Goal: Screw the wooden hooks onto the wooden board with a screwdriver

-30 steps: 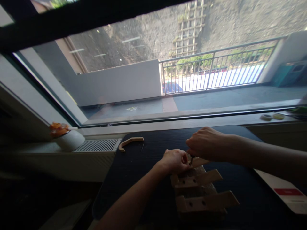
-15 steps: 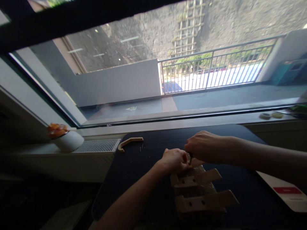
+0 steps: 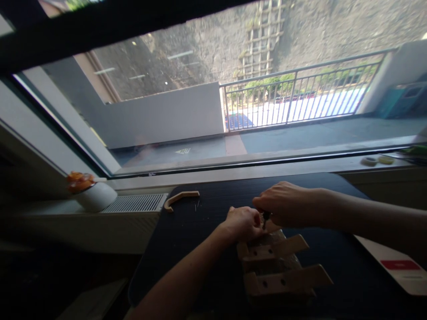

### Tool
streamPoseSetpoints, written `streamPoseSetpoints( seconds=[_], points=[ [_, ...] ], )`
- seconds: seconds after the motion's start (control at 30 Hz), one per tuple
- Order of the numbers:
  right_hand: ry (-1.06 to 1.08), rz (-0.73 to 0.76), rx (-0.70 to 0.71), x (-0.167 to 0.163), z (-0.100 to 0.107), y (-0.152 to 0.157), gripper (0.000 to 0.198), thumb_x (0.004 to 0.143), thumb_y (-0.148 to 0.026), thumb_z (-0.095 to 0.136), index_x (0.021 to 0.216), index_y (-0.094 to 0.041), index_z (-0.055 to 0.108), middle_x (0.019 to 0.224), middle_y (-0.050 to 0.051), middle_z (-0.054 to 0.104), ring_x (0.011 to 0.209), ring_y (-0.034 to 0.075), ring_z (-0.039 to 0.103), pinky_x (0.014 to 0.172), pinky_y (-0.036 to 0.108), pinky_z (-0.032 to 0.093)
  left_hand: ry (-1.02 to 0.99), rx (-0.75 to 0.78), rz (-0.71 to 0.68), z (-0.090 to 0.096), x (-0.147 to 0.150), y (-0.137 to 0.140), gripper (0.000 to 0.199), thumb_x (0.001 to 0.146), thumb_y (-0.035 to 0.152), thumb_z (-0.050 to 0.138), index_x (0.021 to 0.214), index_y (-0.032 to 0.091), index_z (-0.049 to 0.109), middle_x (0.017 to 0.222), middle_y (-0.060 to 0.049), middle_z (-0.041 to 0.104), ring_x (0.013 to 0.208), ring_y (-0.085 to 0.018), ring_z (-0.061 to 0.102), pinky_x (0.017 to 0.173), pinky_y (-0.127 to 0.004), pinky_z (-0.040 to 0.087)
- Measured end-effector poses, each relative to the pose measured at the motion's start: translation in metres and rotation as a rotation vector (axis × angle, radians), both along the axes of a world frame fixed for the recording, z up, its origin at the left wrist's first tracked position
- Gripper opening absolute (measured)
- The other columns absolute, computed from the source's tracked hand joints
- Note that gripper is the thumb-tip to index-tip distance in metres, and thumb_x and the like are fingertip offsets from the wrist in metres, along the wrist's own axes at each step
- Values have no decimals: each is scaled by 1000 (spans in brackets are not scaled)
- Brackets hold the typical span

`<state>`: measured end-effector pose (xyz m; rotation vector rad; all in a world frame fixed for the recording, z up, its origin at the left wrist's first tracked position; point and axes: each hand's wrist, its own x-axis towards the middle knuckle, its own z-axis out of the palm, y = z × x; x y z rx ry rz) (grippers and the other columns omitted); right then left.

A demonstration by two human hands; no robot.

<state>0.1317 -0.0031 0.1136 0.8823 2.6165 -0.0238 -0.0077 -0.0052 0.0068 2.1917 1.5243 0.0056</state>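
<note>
My left hand (image 3: pixel 243 223) is closed with its fingertips pressed on a wooden hook (image 3: pixel 272 226), mostly hidden under the hands, at the far end of a plastic-wrapped board (image 3: pixel 282 238). Above it my right hand (image 3: pixel 278 203) is wrapped round a screwdriver (image 3: pixel 265 221); its handle is hidden in the fist and its dark shaft points down at that hook. Nearer to me, two more bent wooden hooks lie across the board, a middle one (image 3: pixel 276 249) and a front one (image 3: pixel 290 280), each with two dark holes or screw heads.
A loose wooden hook (image 3: pixel 182 194) lies at the table's (image 3: pixel 187 240) far left, beside two thin screws (image 3: pixel 197 206). A white pot (image 3: pixel 95 195) with orange stuff stands by the radiator (image 3: pixel 136 202). At the right is a pale board with a red label (image 3: pixel 399 265); tape rolls (image 3: pixel 376 161) sit on the windowsill.
My right hand has turned slightly and its fingers have shifted a little left around the screwdriver. The left hand and the hooks stay in place.
</note>
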Motion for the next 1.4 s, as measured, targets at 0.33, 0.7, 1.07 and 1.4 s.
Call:
streamPoseSetpoints(
  seconds=[0.33, 0.7, 1.07, 1.4],
  points=[
    [-70, 22, 28, -8, 4, -5, 19, 83, -4, 58, 98, -12, 67, 91, 10, 73, 86, 27, 69, 60, 30, 40, -3, -4, -9, 0, 0, 0, 22, 74, 45, 67, 77, 23, 64, 85, 1, 70, 85, -23, 66, 94, -45, 43],
    [-72, -21, 115, -9, 11, -3, 17, 85, -20, 61, 100, -14, 65, 84, 8, 71, 76, 24, 68, 52, 29, 35, -18, -28, 0, 5, -1, -2, 22, 74, 43, 67, 85, 24, 64, 89, 2, 70, 86, -22, 66, 94, -42, 43],
    [-77, 13, 115, -5, 4, -4, 11, 86, -10, 58, 83, -13, 68, 80, 8, 71, 76, 22, 69, 51, 26, 33, -4, -38, -4, 6, 0, -1, 21, 75, 44, 67, 82, 24, 64, 89, 0, 70, 91, -23, 65, 95, -41, 43],
    [-96, -7, 111, -7, 16, -13, 12, 86, -13, 60, 94, -15, 68, 89, 7, 72, 82, 24, 69, 57, 29, 37, -6, -21, 4, 4, 0, -2, 20, 74, 43, 67, 82, 25, 66, 86, 1, 70, 88, -23, 66, 93, -40, 44]
  ],
)
